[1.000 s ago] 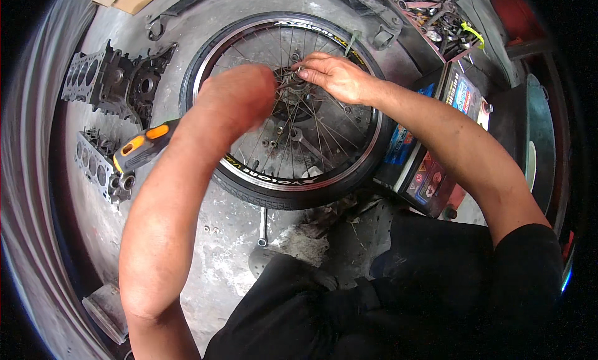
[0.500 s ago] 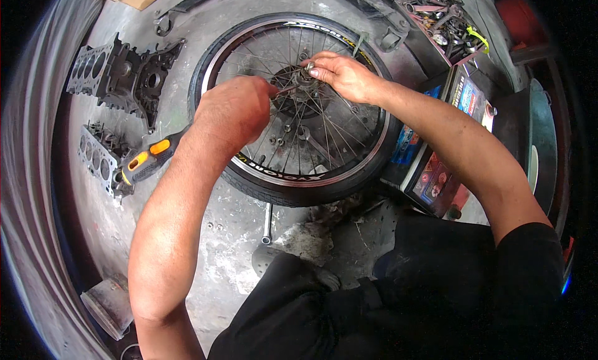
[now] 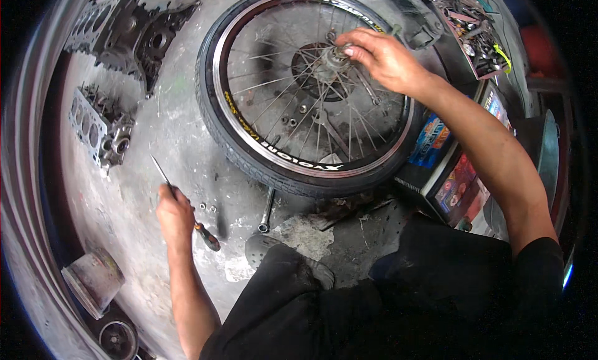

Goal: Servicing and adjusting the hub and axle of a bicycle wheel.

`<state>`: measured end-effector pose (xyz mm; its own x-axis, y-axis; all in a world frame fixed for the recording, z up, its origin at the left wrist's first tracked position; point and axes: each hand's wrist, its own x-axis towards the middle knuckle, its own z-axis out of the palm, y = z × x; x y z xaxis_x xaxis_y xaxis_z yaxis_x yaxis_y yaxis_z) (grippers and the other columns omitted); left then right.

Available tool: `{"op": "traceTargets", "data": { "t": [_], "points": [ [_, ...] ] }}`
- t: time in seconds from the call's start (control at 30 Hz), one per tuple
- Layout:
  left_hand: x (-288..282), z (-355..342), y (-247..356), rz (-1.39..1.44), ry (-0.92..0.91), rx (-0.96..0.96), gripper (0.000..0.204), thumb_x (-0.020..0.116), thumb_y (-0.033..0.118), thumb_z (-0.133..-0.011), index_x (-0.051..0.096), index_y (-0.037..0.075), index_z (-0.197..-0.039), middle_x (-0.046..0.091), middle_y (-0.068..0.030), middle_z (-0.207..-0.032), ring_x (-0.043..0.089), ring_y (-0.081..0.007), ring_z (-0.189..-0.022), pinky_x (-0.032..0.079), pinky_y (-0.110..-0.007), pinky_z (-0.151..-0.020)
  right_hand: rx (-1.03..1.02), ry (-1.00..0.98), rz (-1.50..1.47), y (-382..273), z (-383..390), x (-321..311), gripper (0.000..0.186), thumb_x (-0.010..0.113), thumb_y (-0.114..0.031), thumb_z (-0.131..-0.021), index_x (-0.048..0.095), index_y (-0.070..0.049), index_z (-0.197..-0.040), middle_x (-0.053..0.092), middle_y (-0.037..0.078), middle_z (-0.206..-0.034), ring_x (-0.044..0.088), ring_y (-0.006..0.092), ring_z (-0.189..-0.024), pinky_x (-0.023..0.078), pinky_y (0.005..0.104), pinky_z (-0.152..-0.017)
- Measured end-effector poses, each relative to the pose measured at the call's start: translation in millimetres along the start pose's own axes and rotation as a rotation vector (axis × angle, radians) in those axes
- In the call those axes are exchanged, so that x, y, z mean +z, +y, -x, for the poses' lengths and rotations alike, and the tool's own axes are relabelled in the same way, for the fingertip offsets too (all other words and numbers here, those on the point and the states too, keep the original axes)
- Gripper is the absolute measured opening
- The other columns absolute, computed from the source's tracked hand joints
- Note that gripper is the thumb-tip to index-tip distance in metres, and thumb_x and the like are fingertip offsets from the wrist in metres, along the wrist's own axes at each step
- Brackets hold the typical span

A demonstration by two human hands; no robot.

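Observation:
A bicycle wheel (image 3: pixel 279 156) with a black tyre and thin spokes lies at the upper middle. My right hand (image 3: pixel 389 62) is at its hub (image 3: pixel 333 64), thumb and fingers closed on the end of the axle (image 3: pixel 342 48). Exactly what the fingertips cover is hidden. Away from the wheel, low over the floor at left, my left hand (image 3: pixel 174 213) grips a long screwdriver (image 3: pixel 207 236). Its thin blade points up and left, and the dark handle with orange shows behind the fist. Through the spokes I see a wrench (image 3: pixel 328 128) and small nuts (image 3: pixel 293 121).
An engine block (image 3: pixel 118 39) and a cylinder head (image 3: pixel 103 129) lie at left. Below the wheel is another wrench (image 3: pixel 266 213); two nuts (image 3: pixel 208 207) sit near my left hand. A battery (image 3: pixel 442 167) stands at right, a tool tray (image 3: pixel 476 39) behind it, a bucket (image 3: pixel 93 282) lower left.
My left hand has drawn back from the hub, down and left, carrying the screwdriver. My right hand stays at the hub. The whole view has shifted.

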<state>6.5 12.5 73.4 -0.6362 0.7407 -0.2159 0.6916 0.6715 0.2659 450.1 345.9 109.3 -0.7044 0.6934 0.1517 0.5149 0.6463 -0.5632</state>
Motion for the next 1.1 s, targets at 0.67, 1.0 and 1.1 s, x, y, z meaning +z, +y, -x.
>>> {"op": "traceTargets", "data": {
  "t": [0.67, 1.0, 1.1],
  "points": [
    [36, -21, 168, 1.526, -0.617, -0.191, 0.041, 0.072, 0.011, -0.097, 0.052, -0.005, -0.13, 0.071, -0.0225, -0.107, 0.077, -0.0397, -0.094, 0.066, -0.053, -0.085, -0.005, -0.208, 0.409, -34, -23, -20, 0.029, 0.058, -0.027, -0.109, 0.067, -0.001, -0.116, 0.071, 0.022, -0.116, 0.068, 0.0457, -0.111, 0.054, 0.0545, -0.097],
    [46, -4, 169, 1.635, -0.64, -0.239, 0.031, 0.066, 0.01, -0.1, 0.052, -0.002, -0.125, 0.07, -0.0247, -0.107, 0.076, -0.045, -0.097, 0.065, -0.058, -0.09, -0.019, -0.251, 0.536, -41, -34, -22, 0.031, 0.057, -0.032, -0.109, 0.065, -0.002, -0.113, 0.069, 0.02, -0.11, 0.069, 0.0455, -0.105, 0.055, 0.0563, -0.09],
    [50, 0, 165, 1.701, -0.654, -0.262, 0.034, 0.065, 0.005, -0.098, 0.048, -0.004, -0.127, 0.07, -0.0239, -0.101, 0.076, -0.0415, -0.092, 0.067, -0.055, -0.085, -0.015, -0.3, 0.554, -53, -38, -24, 0.033, 0.053, -0.034, -0.111, 0.067, -0.004, -0.114, 0.071, 0.019, -0.112, 0.07, 0.0417, -0.108, 0.056, 0.0549, -0.095]
  ]
}}
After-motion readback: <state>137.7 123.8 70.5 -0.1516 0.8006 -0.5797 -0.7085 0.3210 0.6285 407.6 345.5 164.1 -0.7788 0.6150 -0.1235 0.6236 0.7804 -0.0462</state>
